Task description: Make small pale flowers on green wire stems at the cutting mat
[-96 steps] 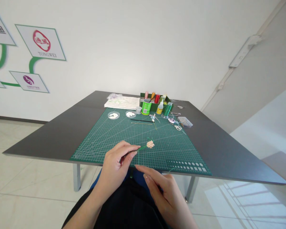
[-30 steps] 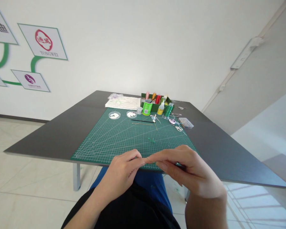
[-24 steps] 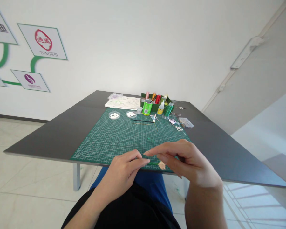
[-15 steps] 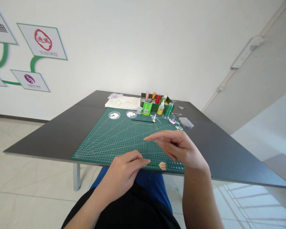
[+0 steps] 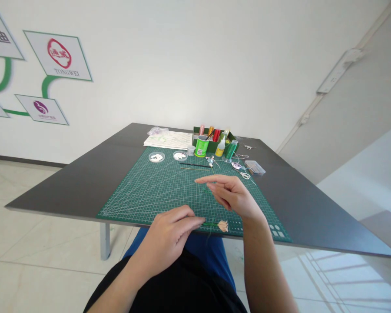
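My left hand point(image 5: 174, 228) is closed near the front edge of the table, pinching a thin green stem point(image 5: 210, 224). A pale peach artificial flower point(image 5: 223, 226) sits at the right end of that stem and points right. Above and to the right is my right hand point(image 5: 231, 193), its index finger stretched out to the left and its other fingers curled. A fine green thread point(image 5: 206, 190) shows at the right fingertips, seemingly pinched there. Loose thread also hangs by the stem. Under both hands lies a green cutting mat point(image 5: 143, 195).
Behind are two shallow dishes point(image 5: 157, 157), a black stick point(image 5: 195, 164), a green can point(image 5: 201, 146), a glue bottle point(image 5: 220, 148) and a green thread spool point(image 5: 231, 150). A box of spools point(image 5: 195, 130), scissors point(image 5: 245, 175) and a clear case point(image 5: 255, 168) stand toward the right. White sheets point(image 5: 169, 140) lie at the back.
My right hand has moved a little up and to the left, away from the flower. My left hand and the flower have stayed almost in place.
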